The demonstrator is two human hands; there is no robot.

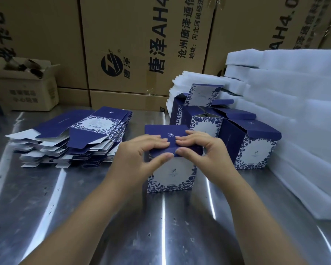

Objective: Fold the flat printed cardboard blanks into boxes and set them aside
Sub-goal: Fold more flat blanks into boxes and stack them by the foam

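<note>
Bare steel table (161,236) near front; flat blanks (75,136) left, folded boxes (250,144), foam sheets (304,121) right.

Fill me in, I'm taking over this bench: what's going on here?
A person is folding a blue-and-white printed box on the steel table. The left hand and right hand both pinch its top flap at the front edge. A stack of flat blanks lies to the left; folded boxes, tops open, stand behind on the right beside white foam sheets.

Left hand (141,155) and right hand (203,150) pinch the blue box (172,176) lid, middle of the worktop (161,226); flat blanks (80,134) stacked near its left edge.
</note>
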